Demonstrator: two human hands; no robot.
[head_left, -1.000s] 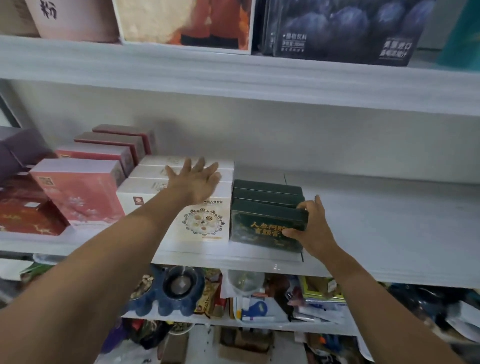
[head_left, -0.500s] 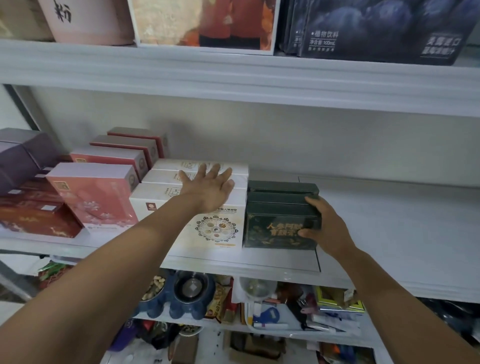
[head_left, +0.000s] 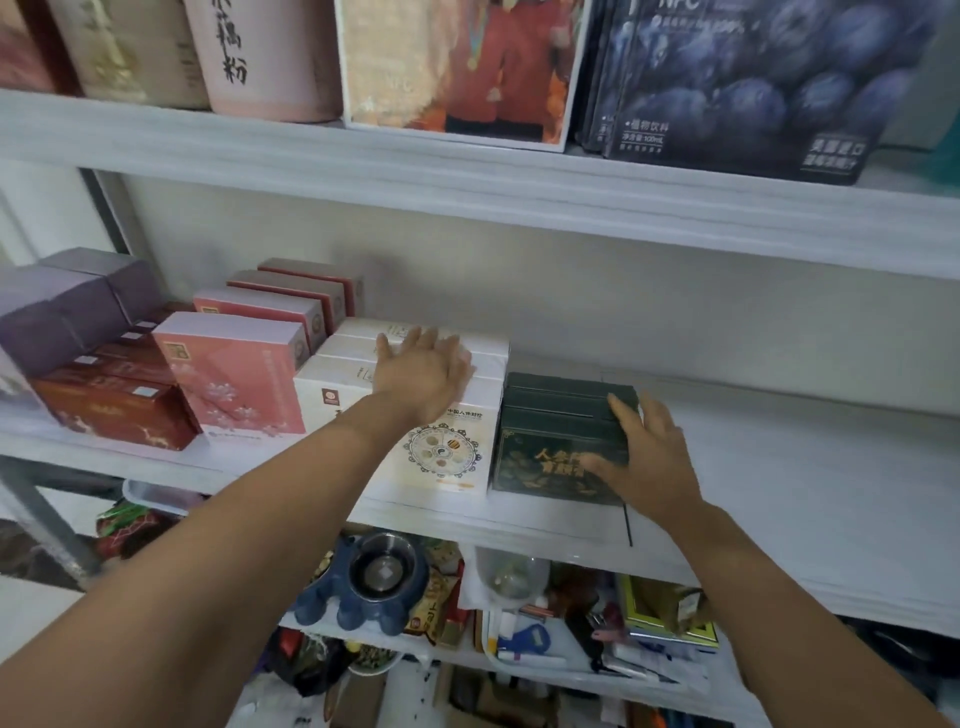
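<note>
A row of dark green boxes (head_left: 550, 431) with gold lettering stands on the white middle shelf (head_left: 779, 499). My right hand (head_left: 647, 457) lies against the right side and front corner of the front green box, fingers straight on its top and thumb across its front. To the left stands a row of white boxes (head_left: 447, 457) with a round emblem on the front one. My left hand (head_left: 423, 371) rests flat on top of the white boxes, fingers spread and straight.
Pink boxes (head_left: 234, 379), red boxes (head_left: 114, 410) and purple boxes (head_left: 62, 312) fill the shelf's left part. The upper shelf (head_left: 467, 176) holds large cartons and a dark blueberry box (head_left: 753, 83). A cluttered lower shelf holds a blue pet bowl (head_left: 379, 577).
The green boxes have slid back on the shelf and closer to the white row. My right hand has gone from gripping the front box's corner to lying flatter against it. The left hand stays put.
</note>
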